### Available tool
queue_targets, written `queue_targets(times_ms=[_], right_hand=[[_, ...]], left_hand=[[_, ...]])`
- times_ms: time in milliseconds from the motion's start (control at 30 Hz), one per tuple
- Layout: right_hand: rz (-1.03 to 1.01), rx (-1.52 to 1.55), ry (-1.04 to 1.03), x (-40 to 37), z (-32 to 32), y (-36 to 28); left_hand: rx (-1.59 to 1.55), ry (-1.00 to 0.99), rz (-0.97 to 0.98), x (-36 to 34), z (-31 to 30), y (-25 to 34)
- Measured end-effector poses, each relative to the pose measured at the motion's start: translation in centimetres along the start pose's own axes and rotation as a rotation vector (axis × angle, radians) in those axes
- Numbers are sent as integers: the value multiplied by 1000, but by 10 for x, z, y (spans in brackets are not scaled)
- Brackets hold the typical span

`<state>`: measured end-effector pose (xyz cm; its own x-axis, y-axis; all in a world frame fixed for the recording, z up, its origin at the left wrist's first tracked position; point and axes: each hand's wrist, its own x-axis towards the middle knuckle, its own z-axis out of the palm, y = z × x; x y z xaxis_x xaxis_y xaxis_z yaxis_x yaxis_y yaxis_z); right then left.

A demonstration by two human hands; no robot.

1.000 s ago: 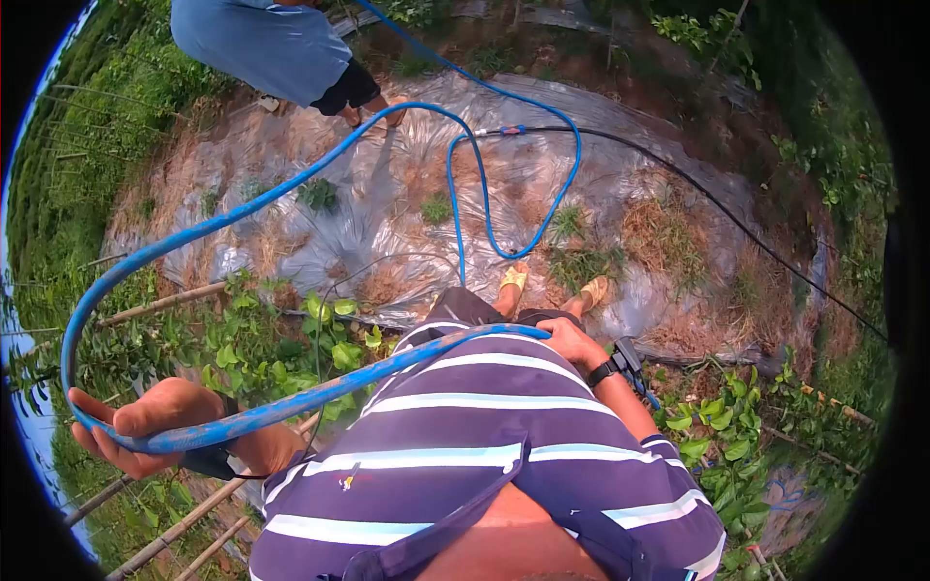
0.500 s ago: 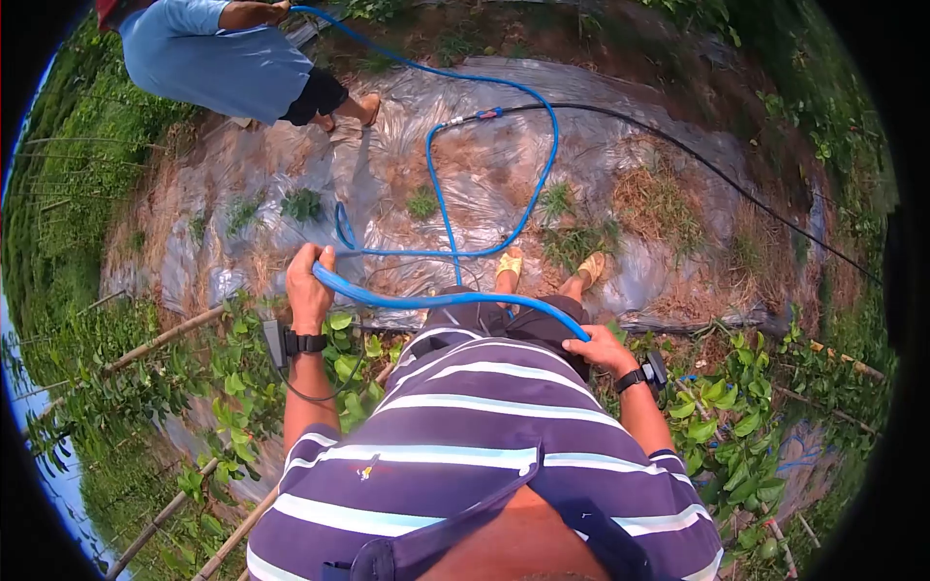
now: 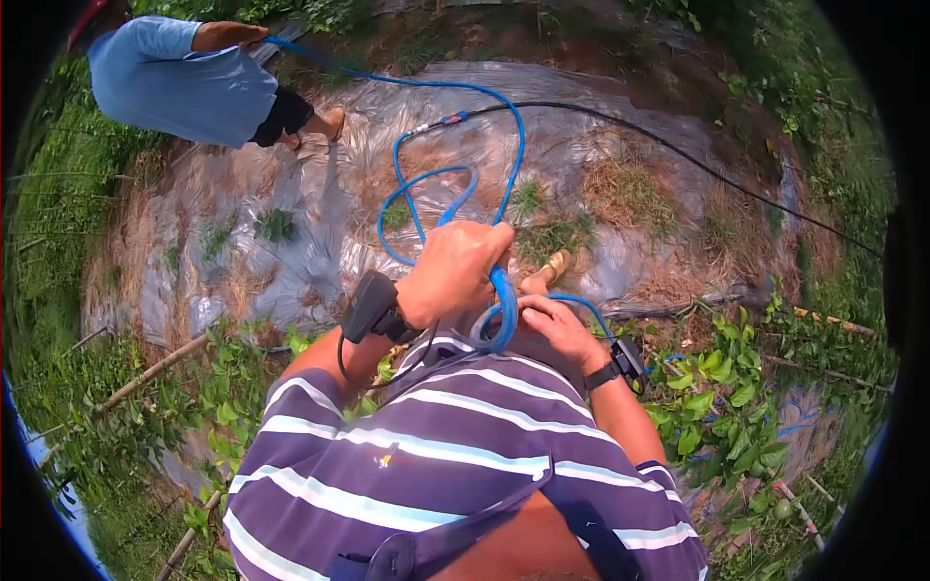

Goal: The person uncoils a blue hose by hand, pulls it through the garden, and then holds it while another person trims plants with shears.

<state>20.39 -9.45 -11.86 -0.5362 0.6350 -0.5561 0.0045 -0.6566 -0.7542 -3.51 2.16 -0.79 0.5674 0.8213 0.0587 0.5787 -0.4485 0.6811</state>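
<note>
Hose (image 3: 509, 308) bends in a loop just ahead of the shirt (image 3: 484, 416), the left hand (image 3: 450, 271) closed round it, and more curves over the plastic sheet (image 3: 310, 252) beyond. The right hand (image 3: 560, 327) sits half-curled beside the loop; whether it grips cannot be told. Farthest from the shirt, a co-worker (image 3: 184, 82) holds hose too.

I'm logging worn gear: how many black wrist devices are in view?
2: a left wrist device, behind the left hand gripping the blue hose, and a right wrist device. Any on the co-worker can't be made out.
</note>
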Motion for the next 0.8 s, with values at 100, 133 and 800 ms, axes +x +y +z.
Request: queue_targets(times_ms=[100,133,800], right_hand=[[-275,12,171,-13,8,-59],[-312,-21,189,-17,3,-70],[-1030,555,806,-317,-110,-57]], left_hand=[[128,-50,199,16,41,4],[70,-73,202,17,54,6],[-302,281,-963,62,84,-214]])
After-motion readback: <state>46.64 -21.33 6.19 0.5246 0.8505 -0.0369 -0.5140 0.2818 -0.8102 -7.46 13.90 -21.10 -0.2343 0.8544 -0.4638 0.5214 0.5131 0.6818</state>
